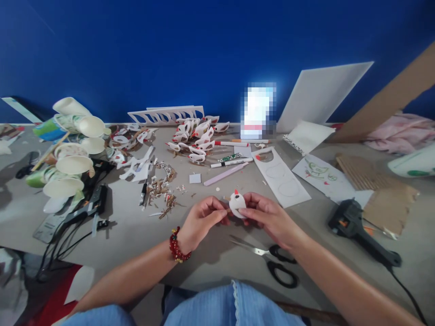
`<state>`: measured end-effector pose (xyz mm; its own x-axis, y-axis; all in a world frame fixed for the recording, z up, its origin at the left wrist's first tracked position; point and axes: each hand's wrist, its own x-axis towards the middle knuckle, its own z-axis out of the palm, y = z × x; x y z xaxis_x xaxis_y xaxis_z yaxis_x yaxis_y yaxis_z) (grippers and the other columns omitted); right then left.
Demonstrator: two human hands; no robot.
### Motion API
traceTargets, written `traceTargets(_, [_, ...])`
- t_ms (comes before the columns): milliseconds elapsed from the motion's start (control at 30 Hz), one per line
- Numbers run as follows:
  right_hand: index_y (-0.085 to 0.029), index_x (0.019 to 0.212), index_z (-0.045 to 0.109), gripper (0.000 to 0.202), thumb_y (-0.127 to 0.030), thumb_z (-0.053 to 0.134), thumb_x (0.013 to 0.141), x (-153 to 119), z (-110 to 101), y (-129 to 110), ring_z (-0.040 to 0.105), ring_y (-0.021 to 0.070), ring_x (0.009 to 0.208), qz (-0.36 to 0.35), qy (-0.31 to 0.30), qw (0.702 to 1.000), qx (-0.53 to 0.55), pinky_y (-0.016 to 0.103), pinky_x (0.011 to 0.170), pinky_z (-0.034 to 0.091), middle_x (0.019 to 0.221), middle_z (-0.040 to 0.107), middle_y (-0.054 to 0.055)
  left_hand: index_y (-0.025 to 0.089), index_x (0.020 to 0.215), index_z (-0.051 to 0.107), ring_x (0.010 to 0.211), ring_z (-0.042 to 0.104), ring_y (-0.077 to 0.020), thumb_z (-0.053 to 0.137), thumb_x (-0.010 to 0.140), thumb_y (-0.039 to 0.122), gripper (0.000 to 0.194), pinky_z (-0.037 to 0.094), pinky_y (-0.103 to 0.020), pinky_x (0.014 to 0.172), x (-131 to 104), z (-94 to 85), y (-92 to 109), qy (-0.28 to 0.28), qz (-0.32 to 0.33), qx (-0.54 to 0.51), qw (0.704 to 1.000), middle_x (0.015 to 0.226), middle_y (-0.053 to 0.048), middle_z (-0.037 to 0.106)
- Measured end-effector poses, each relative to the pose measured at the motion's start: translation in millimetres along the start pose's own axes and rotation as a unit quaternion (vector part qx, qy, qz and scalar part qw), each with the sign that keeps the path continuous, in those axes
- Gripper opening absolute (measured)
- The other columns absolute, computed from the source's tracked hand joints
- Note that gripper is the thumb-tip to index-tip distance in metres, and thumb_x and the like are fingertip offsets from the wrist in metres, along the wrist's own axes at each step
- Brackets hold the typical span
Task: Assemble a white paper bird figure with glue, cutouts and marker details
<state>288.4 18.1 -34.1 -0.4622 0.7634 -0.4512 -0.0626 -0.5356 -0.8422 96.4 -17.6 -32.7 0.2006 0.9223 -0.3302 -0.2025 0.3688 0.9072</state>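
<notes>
A small white bird cut-out with a red beak and a black eye is held upright above the table. My right hand grips its right side, thumb on the front and fingers behind. At the bird's left edge my left hand is closed in a pinch on a small brown piece, mostly hidden by the fingertips. Whether that piece is attached to the bird I cannot tell. Just below the hands lie scissors with black handles, blades partly apart.
Several similar white birds are piled at the back. Pens, scraps and a white sheet with outlines lie ahead. A black glue gun is at right; paper cups and another tool with cables are at left.
</notes>
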Motion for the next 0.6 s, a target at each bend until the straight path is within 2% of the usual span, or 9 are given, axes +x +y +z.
traceTargets(200, [-0.018, 0.087, 0.062, 0.03, -0.037, 0.079, 0.071, -0.4, 1.1, 0.3, 0.055, 0.0116, 0.07, -0.013, -0.003, 1.0, -0.003, 0.023, 0.06, 0.044, 0.081, 0.066, 0.001, 0.016, 0.074, 0.055, 0.062, 0.051, -0.0113, 0.066, 0.079, 0.031, 0.019, 0.036, -0.024, 0.063, 0.9, 0.3, 0.1, 0.004, -0.004, 0.006, 1.0, 0.065, -0.001, 0.064])
traceTargets(600, [-0.018, 0.088, 0.061, 0.028, -0.036, 0.077, 0.073, 0.4, 0.5, 3.0, 0.053, 0.0098, 0.064, -0.018, 0.006, 1.0, -0.02, 0.022, 0.058, 0.043, 0.081, 0.065, 0.0, 0.016, 0.073, 0.054, 0.062, 0.05, -0.0105, 0.064, 0.079, 0.029, 0.017, 0.036, -0.023, 0.063, 1.8, -0.8, -0.9, 0.007, -0.001, 0.01, 1.0, 0.063, 0.0, 0.063])
